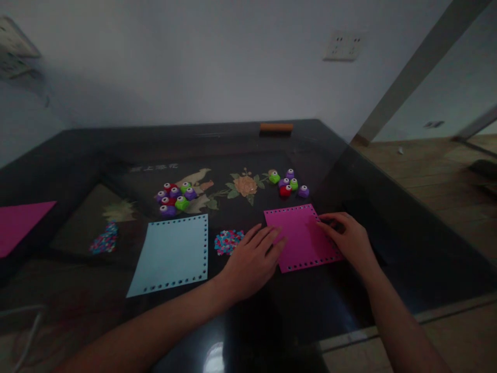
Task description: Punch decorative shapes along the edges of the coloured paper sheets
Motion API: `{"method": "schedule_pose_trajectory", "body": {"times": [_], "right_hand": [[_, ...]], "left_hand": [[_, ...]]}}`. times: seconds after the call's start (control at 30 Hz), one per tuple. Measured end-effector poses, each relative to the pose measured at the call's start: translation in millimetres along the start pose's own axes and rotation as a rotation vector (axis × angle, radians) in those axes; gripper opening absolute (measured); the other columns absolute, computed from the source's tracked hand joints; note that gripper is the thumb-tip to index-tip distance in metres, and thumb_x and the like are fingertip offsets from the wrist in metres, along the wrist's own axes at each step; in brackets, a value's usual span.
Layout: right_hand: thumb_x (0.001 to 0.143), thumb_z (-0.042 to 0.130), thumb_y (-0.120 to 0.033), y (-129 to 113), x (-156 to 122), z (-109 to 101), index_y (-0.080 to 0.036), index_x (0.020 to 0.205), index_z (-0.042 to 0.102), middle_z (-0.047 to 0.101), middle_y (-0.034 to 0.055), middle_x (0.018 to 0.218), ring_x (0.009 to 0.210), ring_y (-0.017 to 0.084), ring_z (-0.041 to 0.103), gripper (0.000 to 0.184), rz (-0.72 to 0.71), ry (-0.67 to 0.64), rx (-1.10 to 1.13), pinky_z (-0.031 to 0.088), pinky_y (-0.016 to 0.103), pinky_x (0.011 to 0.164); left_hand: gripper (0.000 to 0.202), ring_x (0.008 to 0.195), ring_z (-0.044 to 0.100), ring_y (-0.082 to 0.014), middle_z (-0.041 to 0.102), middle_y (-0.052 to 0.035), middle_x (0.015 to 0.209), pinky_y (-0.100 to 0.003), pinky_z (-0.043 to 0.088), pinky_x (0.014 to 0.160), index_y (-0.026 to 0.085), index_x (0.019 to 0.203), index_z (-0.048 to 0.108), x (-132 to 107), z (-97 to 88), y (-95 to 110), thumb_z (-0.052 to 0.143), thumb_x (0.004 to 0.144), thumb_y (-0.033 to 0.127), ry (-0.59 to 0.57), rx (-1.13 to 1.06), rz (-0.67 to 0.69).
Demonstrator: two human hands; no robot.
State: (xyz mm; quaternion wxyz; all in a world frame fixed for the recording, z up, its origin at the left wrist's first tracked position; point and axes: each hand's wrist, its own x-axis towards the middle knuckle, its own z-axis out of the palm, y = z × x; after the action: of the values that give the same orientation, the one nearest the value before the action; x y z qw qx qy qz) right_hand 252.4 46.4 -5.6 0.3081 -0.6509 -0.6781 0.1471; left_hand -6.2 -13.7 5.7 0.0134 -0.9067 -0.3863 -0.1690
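"Pink punched sheet (301,238), where?"
"Between the hands, touching both: left hand (249,264) open over one edge, right hand (351,241) at the opposite."
"Right pinching?"
"Can't tell."

My left hand (250,267), at about six o'clock in my view, is bare, and its fingers (269,240) are slim. My left forearm (166,324), toward half past seven, is uncovered right to the edge of sight. My right hand (354,242), near four o'clock, is bare too, as is my right forearm (394,308), between four and five. Both forearms widen smoothly from narrower wrists (225,285); dim light blurs finer details.
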Motion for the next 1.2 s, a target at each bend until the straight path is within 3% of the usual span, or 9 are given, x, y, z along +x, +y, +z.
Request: {"method": "schedule_pose_trajectory", "body": {"times": [0.1, 0.2, 0.4, 0.53, 0.67, 0.77, 0.97, 1.1, 1.2], "right_hand": [[0.073, 0.058, -0.061, 2, 0, 0, -0.018, 0.087, 0.070, 0.063, 0.0086, 0.084, 0.066, 0.020, 0.056, 0.047, 0.003, 0.006, 0.000, 0.044, 0.034, 0.057], [0.073, 0.059, -0.061, 3, 1, -1, -0.018, 0.088, 0.070, 0.063, 0.0083, 0.083, 0.066, 0.020, 0.056, 0.047, 0.012, 0.014, 0.001, 0.044, 0.034, 0.057], [0.074, 0.060, -0.055, 1, 2, -2, -0.018, 0.090, 0.069, 0.064, 0.0077, 0.084, 0.069, 0.021, 0.058, 0.042, 0.030, 0.050, -0.003, 0.045, 0.036, 0.060], [0.079, 0.057, -0.048, -15, -4, 4, -0.019, 0.093, 0.067, 0.065, 0.0095, 0.092, 0.077, 0.024, 0.059, 0.034, -0.084, 0.052, -0.023, 0.047, 0.038, 0.067], [0.084, 0.055, -0.038, -53, -14, 17, -0.021, 0.097, 0.066, 0.065, 0.0091, 0.098, 0.095, 0.026, 0.059, 0.024, -0.337, -0.044, -0.021, 0.045, 0.043, 0.086], [0.085, 0.056, -0.028, -95, -14, 34, -0.021, 0.097, 0.066, 0.066, 0.0078, 0.101, 0.096, 0.024, 0.059, 0.017, -0.479, -0.144, 0.014, 0.046, 0.041, 0.087], [0.085, 0.057, -0.020, -180, 5, 94, -0.020, 0.100, 0.066, 0.065, 0.0071, 0.104, 0.100, 0.022, 0.058, 0.017, -0.717, -0.398, 0.013, 0.047, 0.038, 0.087], [0.083, 0.062, -0.033, -205, 20, 131, -0.014, 0.114, 0.061, 0.062, 0.0134, 0.113, 0.107, 0.027, 0.055, 0.037, -0.774, -0.509, -0.128, 0.047, 0.041, 0.088], [0.078, 0.066, -0.041, -209, 24, 144, -0.012, 0.118, 0.059, 0.060, 0.0152, 0.113, 0.108, 0.029, 0.053, 0.049, -0.807, -0.522, -0.200, 0.047, 0.042, 0.086]], "left_hand": [[0.035, 0.124, 0.046, -0.0214, 0.054, -0.0094, 0.131, -0.042, 0.032, 0.109, 0.017, 0.126, 0.051, -3, -21.4, -11, 0.044, 0.091, 0.019, 0.048, -0.058, -0.005], [0.034, 0.120, 0.049, -0.0199, 0.055, -0.0081, 0.129, -0.041, 0.040, 0.103, 0.021, 0.124, 0.052, -20, -43.8, -38, 0.043, 0.091, 0.018, 0.080, -0.152, -0.093], [0.027, 0.111, 0.055, -0.0216, 0.061, -0.0077, 0.115, -0.042, 0.042, 0.100, 0.020, 0.111, 0.060, -94, -67.0, -125, 0.042, 0.091, 0.024, 0.167, -0.126, -0.459], [0.026, 0.107, 0.056, -0.0230, 0.062, -0.0077, 0.109, -0.043, 0.043, 0.098, 0.020, 0.104, 0.062, -129, -71.3, -161, 0.043, 0.089, 0.030, 0.144, -0.134, -0.569], [0.029, 0.108, 0.055, -0.0238, 0.057, -0.0093, 0.112, -0.042, 0.043, 0.097, 0.018, 0.105, 0.061, -136, -75.0, -168, 0.046, 0.087, 0.034, 0.033, -0.184, -0.576], [0.029, 0.106, 0.054, -0.0225, 0.056, -0.0088, 0.110, -0.041, 0.042, 0.097, 0.017, 0.104, 0.061, -138, -77.7, -168, 0.049, 0.086, 0.036, -0.010, -0.207, -0.556], [0.047, 0.110, 0.052, -0.0255, 0.054, -0.0090, 0.115, -0.042, 0.040, 0.097, 0.018, 0.112, 0.056, -146, -79.7, -170, 0.060, 0.078, 0.049, -0.073, -0.221, -0.592], [0.063, 0.112, 0.051, -0.0283, 0.052, -0.0108, 0.120, -0.043, 0.040, 0.097, 0.018, 0.121, 0.051, -149, -76.6, -171, 0.065, 0.071, 0.055, -0.127, -0.200, -0.619], [0.067, 0.112, 0.051, -0.0299, 0.052, -0.0115, 0.119, -0.044, 0.041, 0.096, 0.019, 0.123, 0.051, -151, -72.4, -172, 0.067, 0.069, 0.055, -0.128, -0.166, -0.603]]}}
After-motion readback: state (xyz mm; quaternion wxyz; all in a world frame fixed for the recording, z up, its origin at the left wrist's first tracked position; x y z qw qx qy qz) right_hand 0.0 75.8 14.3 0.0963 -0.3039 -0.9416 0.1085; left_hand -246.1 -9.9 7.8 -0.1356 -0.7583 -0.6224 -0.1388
